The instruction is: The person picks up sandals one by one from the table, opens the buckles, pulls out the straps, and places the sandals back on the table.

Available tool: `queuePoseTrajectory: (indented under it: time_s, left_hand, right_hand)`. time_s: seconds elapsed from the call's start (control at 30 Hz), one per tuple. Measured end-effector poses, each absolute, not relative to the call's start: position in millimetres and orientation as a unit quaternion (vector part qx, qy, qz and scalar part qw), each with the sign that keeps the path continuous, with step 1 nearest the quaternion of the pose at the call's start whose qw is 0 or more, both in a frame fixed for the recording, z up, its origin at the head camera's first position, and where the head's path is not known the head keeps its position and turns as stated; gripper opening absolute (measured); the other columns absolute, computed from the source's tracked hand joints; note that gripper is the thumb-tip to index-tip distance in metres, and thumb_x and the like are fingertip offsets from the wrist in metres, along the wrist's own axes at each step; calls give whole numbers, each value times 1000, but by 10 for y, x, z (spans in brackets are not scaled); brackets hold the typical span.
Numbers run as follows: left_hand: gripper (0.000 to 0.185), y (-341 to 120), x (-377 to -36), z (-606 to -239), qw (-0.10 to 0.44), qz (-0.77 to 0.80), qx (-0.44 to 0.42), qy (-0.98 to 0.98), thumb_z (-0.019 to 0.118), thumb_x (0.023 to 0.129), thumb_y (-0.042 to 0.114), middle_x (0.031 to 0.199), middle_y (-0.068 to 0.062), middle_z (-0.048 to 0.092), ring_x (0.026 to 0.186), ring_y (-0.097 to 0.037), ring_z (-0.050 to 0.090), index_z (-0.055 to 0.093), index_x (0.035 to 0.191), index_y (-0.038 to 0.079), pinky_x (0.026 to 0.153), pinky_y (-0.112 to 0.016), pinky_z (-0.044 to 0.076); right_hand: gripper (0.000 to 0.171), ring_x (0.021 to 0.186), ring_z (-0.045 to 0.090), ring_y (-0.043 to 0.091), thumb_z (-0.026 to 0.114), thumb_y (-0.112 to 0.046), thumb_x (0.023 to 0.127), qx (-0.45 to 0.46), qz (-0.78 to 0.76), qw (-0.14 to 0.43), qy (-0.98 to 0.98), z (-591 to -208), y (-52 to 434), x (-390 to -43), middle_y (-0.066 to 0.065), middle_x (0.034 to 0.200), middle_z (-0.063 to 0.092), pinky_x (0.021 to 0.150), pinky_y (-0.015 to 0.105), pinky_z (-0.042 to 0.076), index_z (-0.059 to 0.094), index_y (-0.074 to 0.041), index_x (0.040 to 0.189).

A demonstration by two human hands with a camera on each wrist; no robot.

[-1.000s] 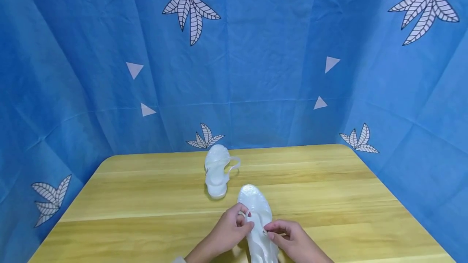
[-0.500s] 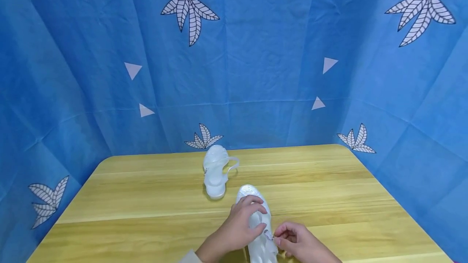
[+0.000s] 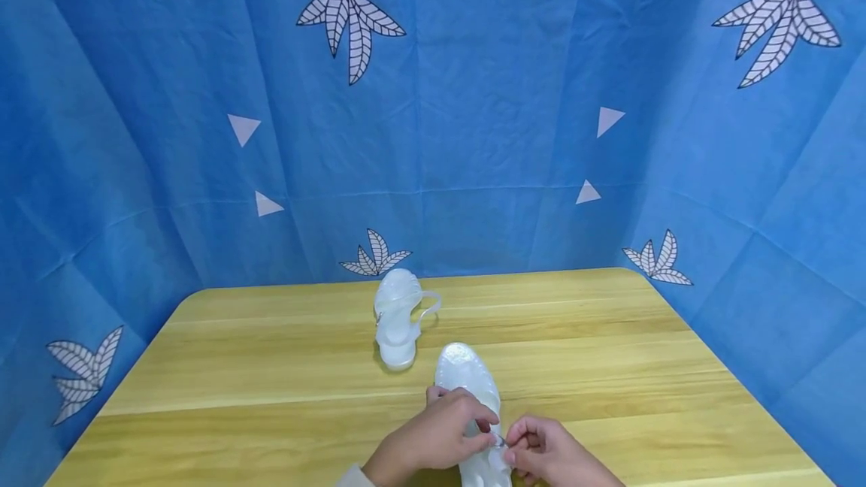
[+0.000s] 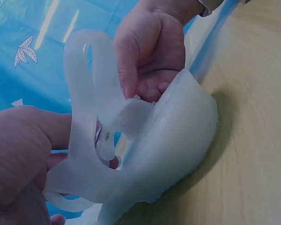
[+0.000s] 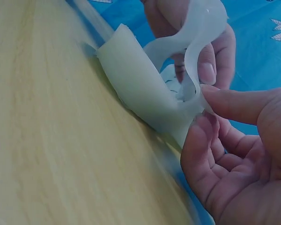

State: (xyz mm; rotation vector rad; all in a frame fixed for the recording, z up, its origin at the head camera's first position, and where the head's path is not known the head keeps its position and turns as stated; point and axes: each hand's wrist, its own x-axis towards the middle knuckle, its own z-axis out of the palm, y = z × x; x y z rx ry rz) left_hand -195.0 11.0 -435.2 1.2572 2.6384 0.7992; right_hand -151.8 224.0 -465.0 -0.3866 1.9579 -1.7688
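Note:
A translucent white jelly sandal point(image 3: 467, 370) lies on the table, toe away from me. My left hand point(image 3: 440, 431) reaches across it from the left and pinches the strap beside the small silver buckle point(image 3: 499, 442). At the sandal's right side, my right hand point(image 3: 551, 451) pinches the strap by that buckle. In the right wrist view, thumb and index finger of the right hand point(image 5: 243, 154) squeeze the strap's base, beside the sandal's heel cup point(image 5: 136, 77). The looped ankle strap point(image 4: 79, 79) stands up in the left wrist view, partly covering the left hand point(image 4: 18, 150).
A matching sandal point(image 3: 398, 322) lies farther back and to the left, its strap looped out to the right. The wood-grain table point(image 3: 271, 389) reaches back to a blue curtain point(image 3: 473, 134) with leaf prints, which surrounds it on three sides.
My left hand has left the strap's left side, passed over the sandal with spread fingers, and now pinches beside the buckle. My right hand has shifted slightly rightward, staying at the buckle.

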Motion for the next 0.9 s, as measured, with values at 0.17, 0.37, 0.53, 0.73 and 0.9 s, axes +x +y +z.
queuePoseTrajectory:
  time_s: [0.17, 0.37, 0.53, 0.73, 0.9]
  left_hand:
    - [21, 85, -1957, -4322, 85, 285, 415, 860, 66, 88, 29, 93, 22, 66, 95, 4, 52, 71, 105, 18, 80, -35, 26]
    - [11, 58, -1960, -4342, 91, 308, 433, 843, 67, 87, 22, 93, 20, 64, 94, 6, 51, 73, 97, 21, 80, -34, 28]
    - [10, 63, -1961, -4365, 116, 332, 416, 839, 67, 87, 20, 92, 18, 64, 93, 6, 51, 72, 96, 20, 79, -32, 28]
    - [8, 76, -1973, -4377, 147, 356, 396, 833, 67, 87, 23, 88, 20, 66, 94, 7, 53, 71, 94, 20, 93, -50, 30]
    - [13, 84, -1986, -4419, 158, 381, 389, 824, 63, 90, 29, 87, 21, 66, 90, 7, 53, 73, 94, 20, 91, -46, 30]
  right_hand:
    - [24, 69, 52, 10, 57, -15, 93, -151, -642, 238, 713, -4649, 2262, -1524, 2, 81, 57, 62, 23, 48, 55, 8, 97]
    - [33, 71, 51, 7, 53, -15, 96, -179, -642, 231, 709, -4670, 2297, -1529, 0, 82, 54, 63, 21, 46, 48, 17, 100]
    - [27, 71, 52, 7, 51, -16, 97, -180, -658, 237, 692, -4685, 2300, -1528, 0, 83, 55, 63, 21, 46, 51, 11, 98]
    - [28, 68, 54, 7, 50, -15, 97, -179, -679, 230, 674, -4714, 2290, -1515, 2, 80, 57, 62, 20, 47, 50, 13, 99]
    - [24, 69, 55, 7, 53, -17, 96, -157, -681, 233, 677, -4722, 2291, -1514, 1, 80, 57, 64, 21, 49, 56, 6, 98]
